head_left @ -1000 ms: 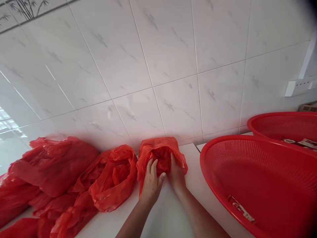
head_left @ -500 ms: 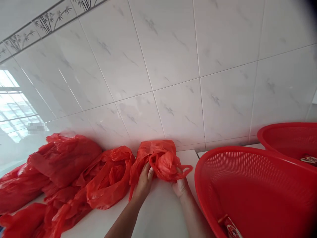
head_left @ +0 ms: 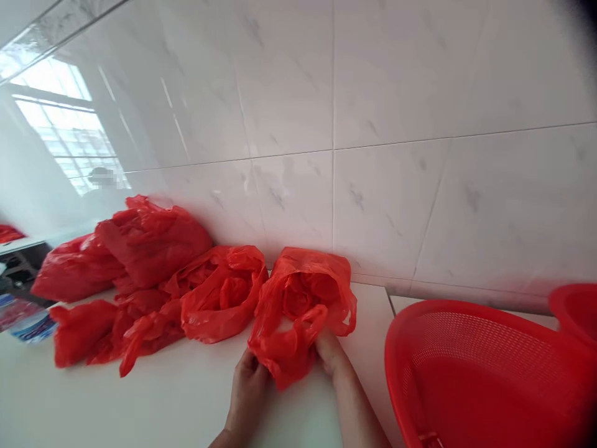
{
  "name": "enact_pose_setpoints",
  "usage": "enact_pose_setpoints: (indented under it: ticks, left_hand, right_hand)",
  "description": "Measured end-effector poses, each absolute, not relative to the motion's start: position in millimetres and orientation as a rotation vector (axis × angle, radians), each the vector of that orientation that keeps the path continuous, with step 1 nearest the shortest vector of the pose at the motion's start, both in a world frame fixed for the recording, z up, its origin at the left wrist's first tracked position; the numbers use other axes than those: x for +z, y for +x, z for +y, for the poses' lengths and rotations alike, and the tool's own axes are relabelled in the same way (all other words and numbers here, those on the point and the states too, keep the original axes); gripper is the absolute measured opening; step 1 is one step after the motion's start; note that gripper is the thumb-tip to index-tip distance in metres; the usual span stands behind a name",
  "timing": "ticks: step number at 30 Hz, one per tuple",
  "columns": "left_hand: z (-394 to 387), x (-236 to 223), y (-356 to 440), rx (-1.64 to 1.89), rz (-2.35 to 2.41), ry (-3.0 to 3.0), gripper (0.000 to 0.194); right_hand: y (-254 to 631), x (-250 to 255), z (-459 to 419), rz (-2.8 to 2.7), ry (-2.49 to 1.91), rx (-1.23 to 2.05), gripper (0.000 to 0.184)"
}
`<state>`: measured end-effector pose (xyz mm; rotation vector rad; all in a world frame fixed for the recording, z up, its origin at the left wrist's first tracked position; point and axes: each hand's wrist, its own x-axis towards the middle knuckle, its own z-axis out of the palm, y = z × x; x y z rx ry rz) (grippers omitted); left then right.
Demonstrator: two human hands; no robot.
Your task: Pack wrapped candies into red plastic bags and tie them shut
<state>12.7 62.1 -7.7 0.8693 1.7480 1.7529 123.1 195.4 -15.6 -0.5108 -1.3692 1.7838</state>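
Observation:
A thin red plastic bag (head_left: 324, 264) lies on the white tabletop close to the tiled wall. Its mouth gapes toward me, and crumpled red plastic (head_left: 298, 298) shows inside. My left hand (head_left: 249, 381) is at the bag's lower left corner, with thumb and fingers closed on the edge. At the right side of the mouth, below a handle loop, my right hand (head_left: 329, 351) touches the bag. Its fingers are hidden behind the red film, so their grip does not show.
Several red plastic bags lie to the left, one open bag (head_left: 219, 330) beside mine and a full heap (head_left: 153, 249) against the wall. On the right stands a large red perforated basket (head_left: 448, 311), with another red basket (head_left: 573, 305) behind it. Blue-and-white packaging (head_left: 32, 326) is at far left.
The crumpled red bundle held at the bag's front now shows inside its wider mouth. My left hand has moved down to the front edge, my right slightly lower. The view has turned left.

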Motion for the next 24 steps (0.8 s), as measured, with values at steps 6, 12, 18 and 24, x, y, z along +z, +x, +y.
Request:
enact_pose_setpoints:
  ticks: [6, 12, 18, 24]
  left_hand:
    - [69.2, -7.8, -5.1, 1.910, 1.535, 0.671, 0.030]
    - [69.8, -8.6, -3.9, 1.896, 1.487, 0.639, 0.032]
    - [68.5, -10.3, -9.1, 1.907, 1.461, 0.666, 0.032]
    - [70.3, -16.1, -17.1, 1.789, 1.367, 0.721, 0.033]
  right_hand:
    - [122.5, -16.2, 205.1, -1.093, -0.580, 1.817, 0.030]
    - [125.0, -15.0, 205.4, -0.931, -0.632, 1.783, 0.045]
    - [123.5, -14.1, 192.9, -0.956, -0.682, 1.688, 0.043]
    - [127.1, -4.4, 165.2, -1.084, -0.832, 1.516, 0.041]
